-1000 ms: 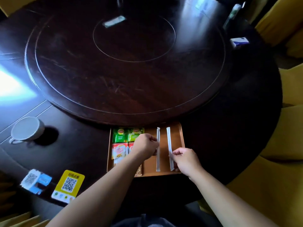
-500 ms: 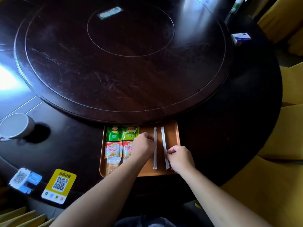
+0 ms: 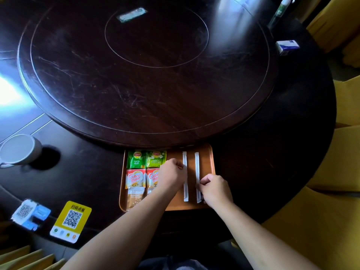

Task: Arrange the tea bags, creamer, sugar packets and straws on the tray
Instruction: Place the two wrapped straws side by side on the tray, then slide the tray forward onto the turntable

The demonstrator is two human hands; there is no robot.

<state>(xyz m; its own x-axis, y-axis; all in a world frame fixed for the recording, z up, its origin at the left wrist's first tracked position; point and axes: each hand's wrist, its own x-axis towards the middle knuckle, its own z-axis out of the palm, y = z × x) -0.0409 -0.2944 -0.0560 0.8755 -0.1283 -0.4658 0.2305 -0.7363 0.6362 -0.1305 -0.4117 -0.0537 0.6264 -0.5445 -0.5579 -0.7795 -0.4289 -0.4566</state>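
Note:
An orange-brown tray (image 3: 207, 158) sits at the table's near edge. Its left half holds two green Lipton tea bags (image 3: 136, 159), two red Coffee-mate creamer packets (image 3: 135, 178) and brownish sugar packets (image 3: 135, 197), set in rows. On the right half, two white wrapped straws lie side by side, pointing away from me. My left hand (image 3: 171, 177) is curled with its fingertips pinching the left straw (image 3: 185, 184) and hides part of the second creamer. My right hand (image 3: 214, 190) pinches the right straw (image 3: 197, 168) near its lower end.
A large dark turntable (image 3: 148, 78) rises just behind the tray, with a small packet (image 3: 132, 15) on it. A white cup (image 3: 19, 151) stands at the left; a yellow QR card (image 3: 71, 221) and a blue QR stand (image 3: 30, 213) are near left. A small box (image 3: 288, 46) lies far right. Yellow chairs (image 3: 346, 156) flank the right.
The right straw has been turned from a slight slant to lie parallel with the left one. Both hands stay on the straws; the view has shifted a little.

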